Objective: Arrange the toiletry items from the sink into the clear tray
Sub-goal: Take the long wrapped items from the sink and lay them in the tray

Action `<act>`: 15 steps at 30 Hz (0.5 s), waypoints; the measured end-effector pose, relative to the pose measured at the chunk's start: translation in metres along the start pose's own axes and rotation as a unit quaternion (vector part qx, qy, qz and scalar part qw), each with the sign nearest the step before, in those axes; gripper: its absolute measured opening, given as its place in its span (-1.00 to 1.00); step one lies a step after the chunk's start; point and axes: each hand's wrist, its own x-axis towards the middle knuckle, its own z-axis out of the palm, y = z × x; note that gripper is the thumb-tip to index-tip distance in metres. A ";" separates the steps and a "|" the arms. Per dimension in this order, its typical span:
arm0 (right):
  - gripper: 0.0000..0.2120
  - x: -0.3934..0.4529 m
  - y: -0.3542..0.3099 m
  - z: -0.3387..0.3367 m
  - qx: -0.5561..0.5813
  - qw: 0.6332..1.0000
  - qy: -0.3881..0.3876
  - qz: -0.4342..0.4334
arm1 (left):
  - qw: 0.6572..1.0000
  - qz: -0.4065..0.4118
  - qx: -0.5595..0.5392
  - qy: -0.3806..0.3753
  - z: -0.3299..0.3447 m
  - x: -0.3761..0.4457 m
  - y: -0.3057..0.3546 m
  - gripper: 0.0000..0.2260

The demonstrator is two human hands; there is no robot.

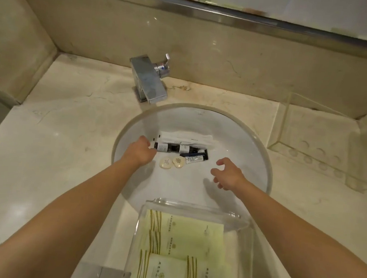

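A cluster of toiletries lies at the bottom of the round white sink (240, 142). Two small dark bottles (173, 148) with white labels lie end to end, and just behind them rest flat white packets (187, 137). To the right of the bottles lies a small tube (195, 158) on a dark item, and on the near side sit two pale oval soaps (172, 162), side by side.

The left hand (139, 152) reaches into the sink with its fingers closed around the left end of the nearest bottle. The right hand (228, 174) hovers over the right part of the bowl, fingers spread and loosely curled, holding nothing.

The clear tray (196, 209) sits at the near rim of the sink, partly overhanging the bowl. Inside it lie pale yellow-green sachets (181, 239) printed with wavy olive lines.

On the far side of the sink stands a chrome faucet (148, 79) on the beige marble counter (68, 116). At the far right of the counter stands another clear holder (317, 138) with round recesses in its base.
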 end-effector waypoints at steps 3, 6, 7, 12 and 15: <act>-0.53 0.033 -0.005 0.004 0.032 0.999 -0.008 0.005 | 0.998 -0.033 -0.046 0.006 0.008 0.029 0.003 -0.59; -0.42 0.071 -0.008 0.011 -0.027 0.999 0.028 -0.020 | 0.996 -0.046 -0.069 0.015 0.019 0.055 0.008 -0.61; -0.40 0.081 -0.010 0.014 -0.066 0.997 0.036 -0.027 | 0.996 -0.045 -0.073 0.016 0.024 0.062 0.010 -0.63; -0.36 0.113 -0.019 0.023 -0.203 0.973 0.093 -0.054 | 0.995 -0.044 -0.081 0.032 0.044 0.089 0.012 -0.82; -0.36 0.124 -0.018 0.025 -0.286 0.946 0.114 -0.097 | 0.995 -0.057 -0.068 0.050 0.050 0.098 0.014 -0.75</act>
